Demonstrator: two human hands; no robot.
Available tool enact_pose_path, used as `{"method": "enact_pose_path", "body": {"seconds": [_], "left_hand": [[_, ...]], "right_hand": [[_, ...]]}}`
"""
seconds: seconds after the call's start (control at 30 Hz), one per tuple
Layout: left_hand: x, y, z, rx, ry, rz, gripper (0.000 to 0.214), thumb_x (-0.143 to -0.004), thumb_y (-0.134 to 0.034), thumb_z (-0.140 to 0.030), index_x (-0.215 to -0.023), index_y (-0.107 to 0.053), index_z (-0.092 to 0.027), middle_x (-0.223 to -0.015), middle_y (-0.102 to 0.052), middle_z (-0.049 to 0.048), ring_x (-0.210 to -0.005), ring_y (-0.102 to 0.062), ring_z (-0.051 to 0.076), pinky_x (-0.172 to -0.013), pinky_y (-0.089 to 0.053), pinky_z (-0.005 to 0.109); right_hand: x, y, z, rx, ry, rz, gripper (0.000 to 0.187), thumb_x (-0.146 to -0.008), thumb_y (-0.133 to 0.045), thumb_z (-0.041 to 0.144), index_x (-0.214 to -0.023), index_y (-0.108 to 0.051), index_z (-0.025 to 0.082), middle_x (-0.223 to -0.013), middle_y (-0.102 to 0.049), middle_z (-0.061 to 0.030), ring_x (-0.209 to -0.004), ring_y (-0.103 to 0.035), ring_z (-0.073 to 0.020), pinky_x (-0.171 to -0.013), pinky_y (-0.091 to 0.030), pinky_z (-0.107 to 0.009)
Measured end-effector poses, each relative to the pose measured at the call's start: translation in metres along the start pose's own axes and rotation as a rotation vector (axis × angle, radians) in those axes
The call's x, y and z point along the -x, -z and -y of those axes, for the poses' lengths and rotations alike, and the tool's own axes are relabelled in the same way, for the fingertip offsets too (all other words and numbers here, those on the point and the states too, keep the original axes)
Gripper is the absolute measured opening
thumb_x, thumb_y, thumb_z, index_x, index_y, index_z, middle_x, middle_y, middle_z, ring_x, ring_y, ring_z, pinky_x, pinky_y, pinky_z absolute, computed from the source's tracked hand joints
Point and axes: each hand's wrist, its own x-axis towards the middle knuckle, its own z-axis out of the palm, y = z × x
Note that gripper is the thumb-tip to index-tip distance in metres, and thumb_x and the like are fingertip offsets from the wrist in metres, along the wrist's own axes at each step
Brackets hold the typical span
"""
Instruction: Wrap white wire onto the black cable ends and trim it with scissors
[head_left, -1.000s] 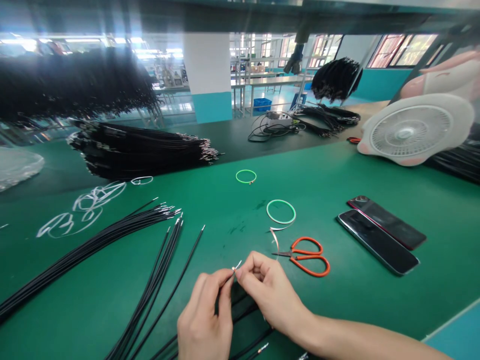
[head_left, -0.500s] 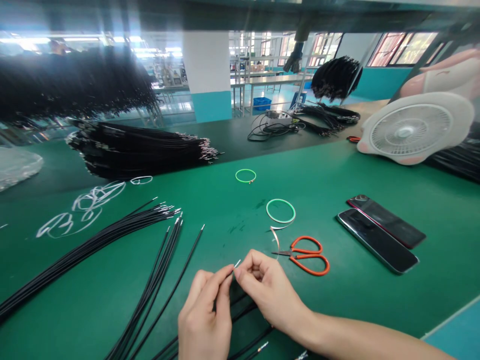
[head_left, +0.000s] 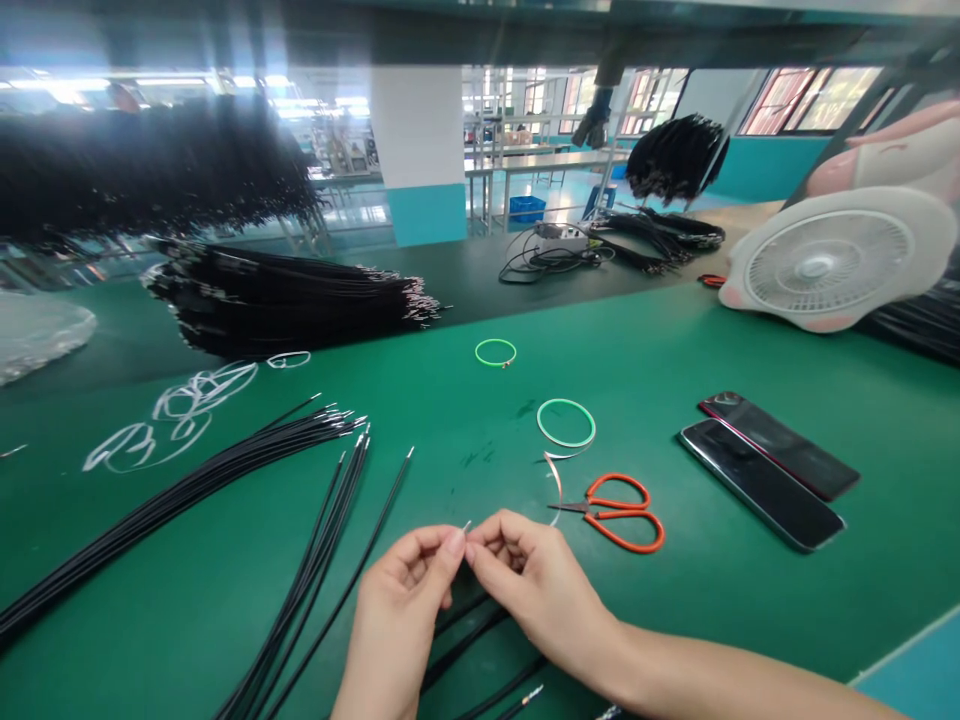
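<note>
My left hand [head_left: 401, 605] and my right hand [head_left: 540, 585] meet at the fingertips near the front of the green table. Between the pinched fingers of both is the end of a thin black cable, of which the small silvery tip [head_left: 468, 525] shows; my fingers hide the rest. Several black cables [head_left: 480, 630] run beneath my right hand. To the right of it lie orange-handled scissors [head_left: 592, 514] and a thin whitish strip [head_left: 553, 470]. One single cable [head_left: 380, 522] and a small cable bunch [head_left: 330, 535] lie left of my left hand.
A larger cable bundle [head_left: 225, 478] lies at left, near white tie loops [head_left: 206, 388]. Ahead are a green ring [head_left: 496, 341] and a tape roll [head_left: 540, 410]. Two phones [head_left: 765, 485] and a fan [head_left: 817, 260] stand right. A thick cable pile [head_left: 300, 305] lies behind.
My left hand has turned, with its thumb now on top at the cable tip. Less of the tip shows. My right hand keeps its pinch, and the view has shifted slightly.
</note>
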Motion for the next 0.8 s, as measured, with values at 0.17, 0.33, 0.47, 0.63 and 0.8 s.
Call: {"method": "enact_pose_path", "body": {"seconds": [0.17, 0.33, 0.47, 0.63, 0.8], "left_hand": [[-0.0022, 0.0006, -0.0023, 0.123, 0.076, 0.011, 0.028, -0.071, -0.077, -0.041, -0.080, -0.069, -0.016, -0.071, -0.059, -0.0027, -0.058, -0.040, 0.008, -0.057, -0.036, 0.020], [-0.0033, 0.0048, -0.0060, 0.238, 0.143, 0.088, 0.026, -0.072, -0.077, -0.039, -0.083, -0.070, -0.017, -0.074, -0.060, -0.0014, -0.063, -0.046, 0.010, -0.061, -0.038, 0.022], [-0.0028, 0.0054, -0.0062, 0.200, 0.140, 0.121, 0.023, -0.075, -0.076, -0.038, -0.077, -0.068, -0.016, -0.071, -0.057, -0.0031, -0.061, -0.043, 0.008, -0.063, -0.037, 0.021], [-0.0032, 0.0058, -0.0044, 0.136, 0.132, 0.163, 0.025, -0.078, -0.072, -0.041, -0.076, -0.066, -0.016, -0.070, -0.053, -0.0042, -0.059, -0.038, 0.008, -0.061, -0.034, 0.022], [-0.0026, 0.0037, -0.0023, 0.086, 0.084, 0.141, 0.029, -0.079, -0.070, -0.043, -0.070, -0.063, -0.016, -0.063, -0.050, -0.0050, -0.057, -0.035, 0.008, -0.060, -0.033, 0.022]], "right_hand": [[0.0005, 0.0007, -0.0012, 0.064, 0.015, -0.021, 0.023, -0.087, -0.060, 0.036, -0.077, -0.064, 0.016, -0.063, -0.060, 0.0010, -0.055, -0.047, -0.0103, -0.050, -0.037, -0.021], [0.0008, 0.0023, -0.0006, 0.137, 0.076, -0.044, 0.019, -0.085, -0.061, 0.032, -0.071, -0.062, 0.018, -0.060, -0.059, 0.0023, -0.052, -0.046, -0.0103, -0.049, -0.037, -0.021], [0.0013, 0.0031, -0.0002, 0.205, 0.119, -0.055, 0.015, -0.083, -0.061, 0.027, -0.070, -0.062, 0.019, -0.057, -0.056, 0.0033, -0.051, -0.046, -0.0106, -0.050, -0.037, -0.021], [0.0007, 0.0034, -0.0005, 0.231, 0.124, -0.059, 0.016, -0.083, -0.061, 0.026, -0.069, -0.062, 0.019, -0.056, -0.056, 0.0034, -0.051, -0.047, -0.0107, -0.050, -0.036, -0.021], [0.0014, 0.0023, -0.0003, 0.230, 0.129, -0.055, 0.017, -0.082, -0.061, 0.026, -0.067, -0.061, 0.019, -0.056, -0.057, 0.0029, -0.052, -0.047, -0.0106, -0.049, -0.037, -0.021]]}}
